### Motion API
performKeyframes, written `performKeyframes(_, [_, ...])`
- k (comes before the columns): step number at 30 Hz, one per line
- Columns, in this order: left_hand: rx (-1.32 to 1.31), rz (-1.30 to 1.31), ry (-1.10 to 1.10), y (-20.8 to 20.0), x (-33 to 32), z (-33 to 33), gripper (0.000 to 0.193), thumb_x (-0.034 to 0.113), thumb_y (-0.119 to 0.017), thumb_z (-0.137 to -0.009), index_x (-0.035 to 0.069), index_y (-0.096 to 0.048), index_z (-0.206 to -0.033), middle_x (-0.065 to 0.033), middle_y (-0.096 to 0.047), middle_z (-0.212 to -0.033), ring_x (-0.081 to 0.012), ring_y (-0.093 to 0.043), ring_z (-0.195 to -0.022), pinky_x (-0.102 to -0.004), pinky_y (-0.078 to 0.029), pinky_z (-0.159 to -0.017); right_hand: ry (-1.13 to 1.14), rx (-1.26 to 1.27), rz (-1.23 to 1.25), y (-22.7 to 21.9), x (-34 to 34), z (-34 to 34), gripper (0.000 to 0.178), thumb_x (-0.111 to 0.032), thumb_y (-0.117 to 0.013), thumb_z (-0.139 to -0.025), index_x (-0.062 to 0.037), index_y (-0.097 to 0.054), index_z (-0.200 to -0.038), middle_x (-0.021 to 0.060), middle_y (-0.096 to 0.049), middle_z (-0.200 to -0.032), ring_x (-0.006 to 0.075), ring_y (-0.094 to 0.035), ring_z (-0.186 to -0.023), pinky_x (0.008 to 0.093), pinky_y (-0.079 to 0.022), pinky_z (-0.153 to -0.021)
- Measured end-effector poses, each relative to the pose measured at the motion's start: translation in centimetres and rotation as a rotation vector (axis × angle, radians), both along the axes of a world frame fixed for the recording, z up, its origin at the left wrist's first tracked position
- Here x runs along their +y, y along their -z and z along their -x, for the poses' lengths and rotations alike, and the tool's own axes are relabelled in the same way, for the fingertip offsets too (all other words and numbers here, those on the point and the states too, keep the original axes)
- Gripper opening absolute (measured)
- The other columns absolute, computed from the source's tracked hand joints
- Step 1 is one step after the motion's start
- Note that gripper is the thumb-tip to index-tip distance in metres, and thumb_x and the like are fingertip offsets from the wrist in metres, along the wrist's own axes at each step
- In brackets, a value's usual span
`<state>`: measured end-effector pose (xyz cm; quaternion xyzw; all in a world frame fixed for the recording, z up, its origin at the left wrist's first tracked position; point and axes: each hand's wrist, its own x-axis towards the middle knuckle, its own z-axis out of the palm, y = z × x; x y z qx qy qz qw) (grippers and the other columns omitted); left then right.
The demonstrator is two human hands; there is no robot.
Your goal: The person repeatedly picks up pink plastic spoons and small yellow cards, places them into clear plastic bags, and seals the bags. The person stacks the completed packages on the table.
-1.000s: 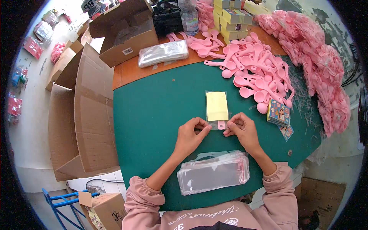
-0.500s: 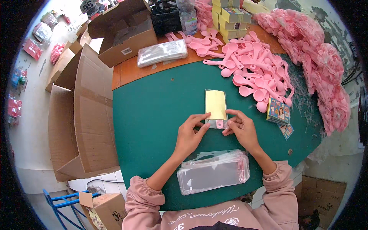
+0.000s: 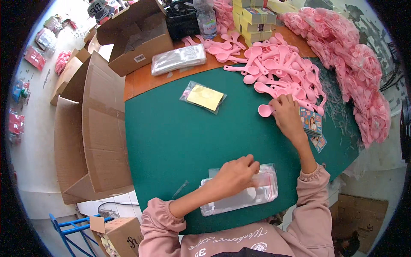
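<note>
My left hand (image 3: 234,175) rests with curled fingers on a stack of clear plastic bags (image 3: 257,195) at the near edge of the green mat (image 3: 171,137). My right hand (image 3: 287,115) reaches to the right and grips a pink plastic spoon (image 3: 265,110) at the edge of a heap of pink spoons (image 3: 278,68). A filled clear bag holding a yellow card (image 3: 204,97) and a pink piece lies flat on the mat toward the far left, apart from both hands.
Open cardboard boxes (image 3: 98,128) stand left of the table, another box (image 3: 135,36) at the back. A bundle of clear bags (image 3: 179,59), stacked yellow cartons (image 3: 252,19) and a water bottle (image 3: 207,19) sit behind. Bagged pink spoons (image 3: 359,73) pile at right; small picture cards (image 3: 311,122) lie by my right hand.
Both hands let go of the bagged yellow card, which now lies farther away to the left. My left hand dropped onto the bag stack and my right hand went to a pink spoon.
</note>
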<state>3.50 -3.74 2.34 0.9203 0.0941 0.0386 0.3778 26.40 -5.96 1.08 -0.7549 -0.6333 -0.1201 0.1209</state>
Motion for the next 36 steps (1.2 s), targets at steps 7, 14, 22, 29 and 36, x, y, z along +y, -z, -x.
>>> performKeyframes(7, [0.1, 0.468, -0.032, 0.0, 3.0, -0.4, 0.023, 0.019, -0.065, -0.077, 0.004, -0.058, -0.093, -0.0104, -0.065, -0.079, -0.0221, -0.064, -0.07, -0.032, -0.049, -0.059, 0.071, 0.795, 0.22, -3.4, -0.4, 1.1, 0.023, -0.018, -0.055, -0.084, 0.0005, -0.05, -0.096, 0.0163, -0.052, -0.084, 0.0301, -0.054, -0.076, 0.0381, -0.042, -0.067])
performKeyframes(14, [-0.17, 0.299, 0.065, 1.3, 3.6, -0.2, 0.038, 0.017, -0.064, -0.078, 0.011, -0.056, -0.115, -0.0094, -0.065, -0.083, -0.0197, -0.063, -0.072, -0.0294, -0.049, -0.067, -0.439, 1.191, 0.257, -3.7, -2.7, 0.3, 0.025, -0.016, -0.057, -0.084, 0.002, -0.051, -0.101, 0.011, -0.057, -0.083, 0.0155, -0.056, -0.063, 0.0245, -0.044, -0.057])
performKeyframes(22, [-0.137, 1.062, 0.06, 2.8, 6.5, 0.4, 0.012, 0.01, -0.057, -0.084, 0.004, -0.046, -0.087, -0.012, -0.061, -0.101, -0.0146, -0.058, -0.09, -0.0286, -0.048, -0.074, -0.606, 1.087, 0.582, -4.2, -3.4, -1.7, 0.017, -0.012, -0.056, -0.085, 0.0, -0.059, -0.097, 0.0022, -0.057, -0.074, 0.0069, -0.054, -0.064, 0.019, -0.044, -0.058])
performKeyframes(29, [-0.094, 1.099, -0.407, 2.9, 7.5, 0.1, 0.02, 0.008, -0.058, -0.084, 0.002, -0.043, -0.096, -0.0151, -0.065, -0.089, -0.0139, -0.062, -0.08, -0.0224, -0.048, -0.068, -0.068, 1.328, -0.211, -1.8, -2.0, 2.6, 0.016, -0.008, -0.057, -0.084, -0.0001, -0.05, -0.095, 0.0048, -0.057, -0.071, 0.0078, -0.056, -0.061, 0.0197, -0.046, -0.054])
performKeyframes(36, [-0.059, 0.97, -0.387, 3.0, 7.6, -0.1, 0.03, 0.01, -0.061, -0.081, -0.001, -0.049, -0.107, -0.0109, -0.066, -0.085, -0.0097, -0.061, -0.077, -0.0209, -0.047, -0.065, -0.006, 1.177, -0.41, -2.1, -1.5, 5.1, 0.026, -0.003, -0.06, -0.08, -0.0033, -0.04, -0.097, 0.0058, -0.058, -0.07, 0.0087, -0.057, -0.058, 0.0198, -0.046, -0.049])
